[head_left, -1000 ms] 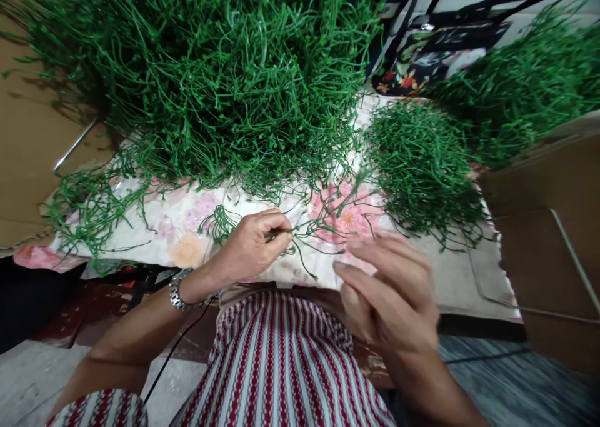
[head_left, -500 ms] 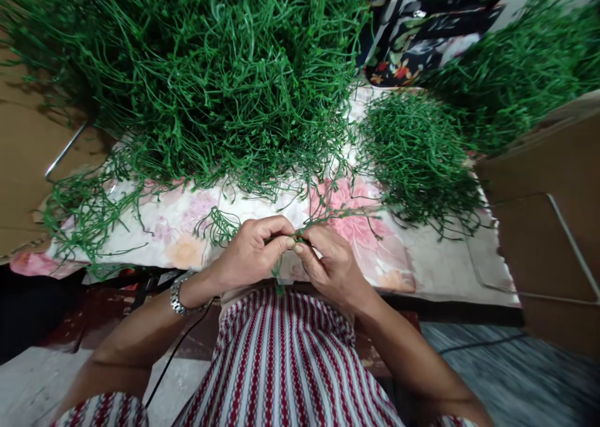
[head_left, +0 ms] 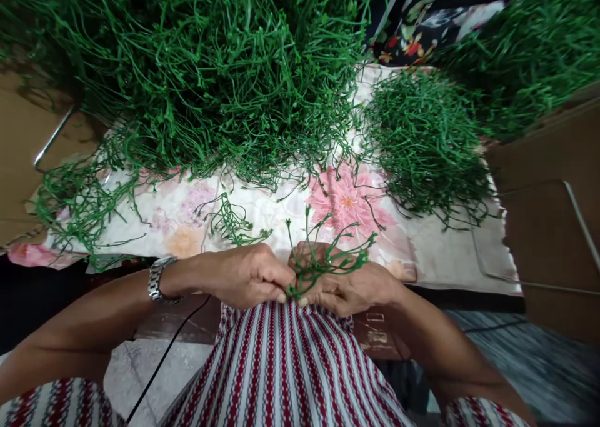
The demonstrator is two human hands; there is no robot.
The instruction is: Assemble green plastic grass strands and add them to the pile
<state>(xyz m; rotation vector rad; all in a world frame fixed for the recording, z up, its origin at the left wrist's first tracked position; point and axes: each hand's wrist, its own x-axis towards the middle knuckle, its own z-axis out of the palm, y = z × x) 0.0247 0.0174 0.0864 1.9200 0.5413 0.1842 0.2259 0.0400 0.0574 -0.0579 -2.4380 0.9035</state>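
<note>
Floral cloth (head_left: 262, 211); thin, branching green sprig (head_left: 323, 261).

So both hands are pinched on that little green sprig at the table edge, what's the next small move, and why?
Probably keep both pinches and ease the hands slightly apart to test the joint. The left hand and right hand meet fingertip to fingertip at the base of the green sprig, whose thin branches splay up over the floral cloth. Whether the stems are joined there is hidden by the fingers.

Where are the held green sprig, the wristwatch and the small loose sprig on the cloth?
held green sprig (head_left: 323, 261), head view, its branching stems
wristwatch (head_left: 155, 279), head view, metal band
small loose sprig (head_left: 230, 222), head view, its middle
</note>
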